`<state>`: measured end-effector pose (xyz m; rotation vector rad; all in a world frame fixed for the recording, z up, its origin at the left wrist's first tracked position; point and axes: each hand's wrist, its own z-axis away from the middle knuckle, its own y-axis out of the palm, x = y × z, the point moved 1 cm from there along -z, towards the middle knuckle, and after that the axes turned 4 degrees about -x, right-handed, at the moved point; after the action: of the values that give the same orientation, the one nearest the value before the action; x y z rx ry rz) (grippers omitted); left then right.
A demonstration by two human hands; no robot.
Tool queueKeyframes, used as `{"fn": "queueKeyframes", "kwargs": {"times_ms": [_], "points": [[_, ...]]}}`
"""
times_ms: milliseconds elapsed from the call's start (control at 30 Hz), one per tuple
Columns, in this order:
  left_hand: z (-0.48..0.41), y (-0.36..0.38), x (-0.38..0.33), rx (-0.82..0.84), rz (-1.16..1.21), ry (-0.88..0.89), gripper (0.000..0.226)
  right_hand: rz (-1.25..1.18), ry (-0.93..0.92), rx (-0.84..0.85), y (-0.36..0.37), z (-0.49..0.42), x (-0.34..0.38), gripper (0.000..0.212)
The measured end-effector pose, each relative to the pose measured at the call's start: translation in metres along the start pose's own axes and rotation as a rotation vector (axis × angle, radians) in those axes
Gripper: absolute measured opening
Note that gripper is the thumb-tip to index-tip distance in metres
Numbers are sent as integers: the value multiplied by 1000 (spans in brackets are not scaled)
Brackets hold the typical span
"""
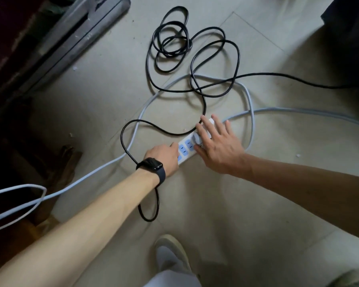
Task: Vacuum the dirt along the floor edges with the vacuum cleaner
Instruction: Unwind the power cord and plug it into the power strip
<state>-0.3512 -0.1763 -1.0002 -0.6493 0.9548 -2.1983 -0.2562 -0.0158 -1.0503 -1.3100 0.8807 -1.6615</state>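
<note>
A white power strip with blue sockets lies on the pale tiled floor at the centre. My left hand, with a black watch on its wrist, holds the strip's near end, thumb lying on top. My right hand lies spread over the strip's far half with straight fingers, pressing on a white plug. A long black cord lies in loose loops on the floor and runs in under my right fingers. No vacuum cleaner can be made out.
The strip's pale grey cable curves around both hands and trails off left and right. A grey metal door track lines the upper-left floor edge, with bits of debris near it. A dark object stands at the upper right. My shoe is below.
</note>
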Motion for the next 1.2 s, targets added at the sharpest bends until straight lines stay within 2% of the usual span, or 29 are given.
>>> {"fn": "queueKeyframes", "kwargs": {"times_ms": [100, 167, 400, 500, 567, 633, 733, 833, 1033, 1200], "points": [[1, 4, -1, 5, -49, 19, 18, -54, -25, -71, 11, 6, -1, 70], [2, 5, 1, 13, -34, -2, 19, -84, -50, -54, 12, -3, -3, 72], [4, -5, 0, 102, 7, -94, 25, 29, -71, 121, -4, -22, -2, 77], [3, -12, 1, 134, -54, -101, 30, 84, -81, 277, -27, -25, -1, 94], [0, -22, 0, 129, -146, -111, 33, 82, -24, 389, -49, -21, -3, 98], [5, -51, -8, 107, -171, -126, 35, 127, 47, 489, -83, -8, -8, 83], [39, -112, -34, 110, 71, -27, 42, 155, 145, 641, -145, 32, -11, 60], [82, -192, -65, 81, 208, 102, 52, 75, 265, 576, -228, 82, -5, 53], [187, -381, -131, 37, 375, 388, 57, -224, 529, 320, -440, 210, 19, 51], [295, -547, -175, -115, 396, 473, 49, -274, 652, 68, -628, 323, 54, 46]]}}
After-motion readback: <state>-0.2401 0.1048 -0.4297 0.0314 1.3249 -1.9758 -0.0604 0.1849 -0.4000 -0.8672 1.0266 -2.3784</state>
